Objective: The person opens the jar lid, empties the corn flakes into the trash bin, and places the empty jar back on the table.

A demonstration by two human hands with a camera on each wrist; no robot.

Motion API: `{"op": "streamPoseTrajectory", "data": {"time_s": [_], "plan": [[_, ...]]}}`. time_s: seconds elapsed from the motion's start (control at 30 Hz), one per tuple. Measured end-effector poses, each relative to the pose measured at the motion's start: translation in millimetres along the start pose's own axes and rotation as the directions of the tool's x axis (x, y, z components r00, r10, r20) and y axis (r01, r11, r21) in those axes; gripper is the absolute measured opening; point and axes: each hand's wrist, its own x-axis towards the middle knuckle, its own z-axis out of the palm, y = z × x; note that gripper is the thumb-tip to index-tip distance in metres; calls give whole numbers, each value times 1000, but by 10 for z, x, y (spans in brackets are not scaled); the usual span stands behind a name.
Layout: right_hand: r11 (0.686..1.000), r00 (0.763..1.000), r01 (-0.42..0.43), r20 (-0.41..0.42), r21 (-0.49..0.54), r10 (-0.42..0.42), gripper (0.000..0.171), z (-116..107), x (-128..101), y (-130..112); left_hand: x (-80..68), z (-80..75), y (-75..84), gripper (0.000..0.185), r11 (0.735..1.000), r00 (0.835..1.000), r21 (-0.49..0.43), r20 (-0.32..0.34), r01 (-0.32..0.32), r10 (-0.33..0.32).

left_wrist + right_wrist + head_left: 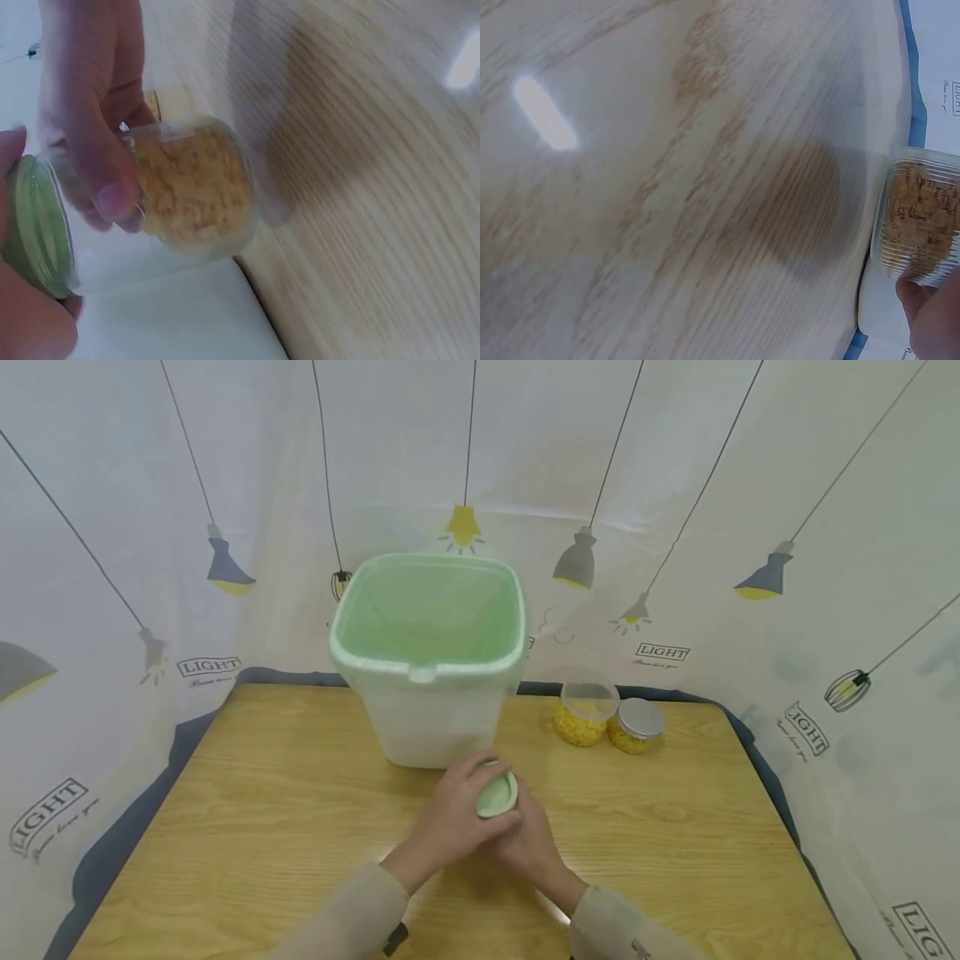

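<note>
A clear jar [196, 187] of small yellow-brown pieces is held tilted between both hands, in front of the bin. Curled around its pale green lid [498, 796] are the fingers and thumb of my left hand [448, 817], seen from above in the head view. My right hand [529, 839] grips the jar's glass body, its thumb lying along the side in the left wrist view. Ribbed glass and the pieces inside show at the right edge of the right wrist view. From the head view, the hands hide most of the jar's body.
A tall white bin [431, 718] with a pale green inside stands just beyond the hands. To its right, at the back of the wooden table [285, 827], are a clear tub [580, 727] of yellow pieces and a grey-lidded jar [639, 718]. A lamp-patterned sheet [285, 460] surrounds the table.
</note>
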Motion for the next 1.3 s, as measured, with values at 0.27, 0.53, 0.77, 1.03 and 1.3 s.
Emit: {"op": "streamPoseTrajectory", "data": {"time_s": [0.27, 0.53, 0.77, 1.03, 1.3], "plan": [[994, 996, -44, 81, 98, 36, 78, -51, 7, 5, 25, -208, -81, 72, 981, 976, 14, 104, -192, 189], [997, 994, 46, 91, 65, -52, 79, -4, -35, 21, 31, -307, -195, 63, 930, 919, 84, 211, -358, 334], [997, 995, 19, 95, 71, -26, 79, 12, -40, 19, -1, -260, -186, 55, 960, 931, 21, 249, -281, 267], [999, 1000, 0, 24, 52, -1, 73, 16, -36, 8, -39, -122, -118, 54, 972, 973, 114, 130, -205, 190], [999, 999, -28, 25, 30, 27, 74, 2, -17, 4, -68, -44, -31, 58, 976, 991, 172, 55, -133, 125]]}}
